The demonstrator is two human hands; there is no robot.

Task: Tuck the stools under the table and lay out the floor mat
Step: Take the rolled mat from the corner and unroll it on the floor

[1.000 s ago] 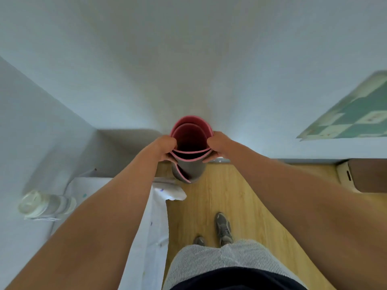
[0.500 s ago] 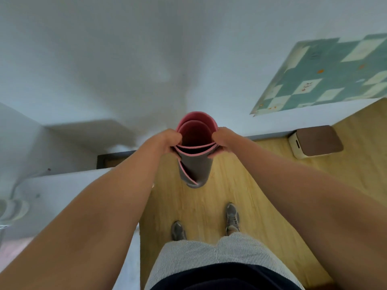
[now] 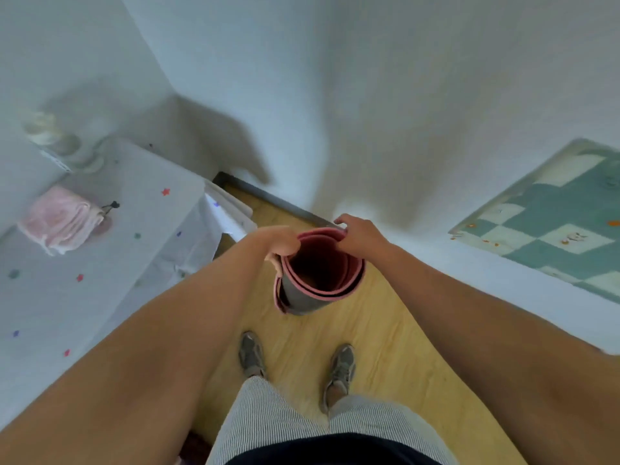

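Observation:
A rolled floor mat (image 3: 302,297), pink inside and grey outside, stands upright in front of me above the wooden floor, its open top end facing the camera. My left hand (image 3: 280,245) grips the roll's upper left rim, fingers curled over the edge. My right hand (image 3: 359,233) holds the far right rim with curled fingers. No stools are in view.
A table (image 3: 100,297) under a white cloth with coloured stars stands at my left, bearing a folded pink cloth (image 3: 62,219) and a clear bottle (image 3: 50,134). A teal checked poster (image 3: 550,216) hangs on the white wall at right. My feet are on the wooden floor (image 3: 385,330).
My view has swung left, bringing the table into sight. The roll has tilted and loosened at its top; my right hand has shifted to the far rim.

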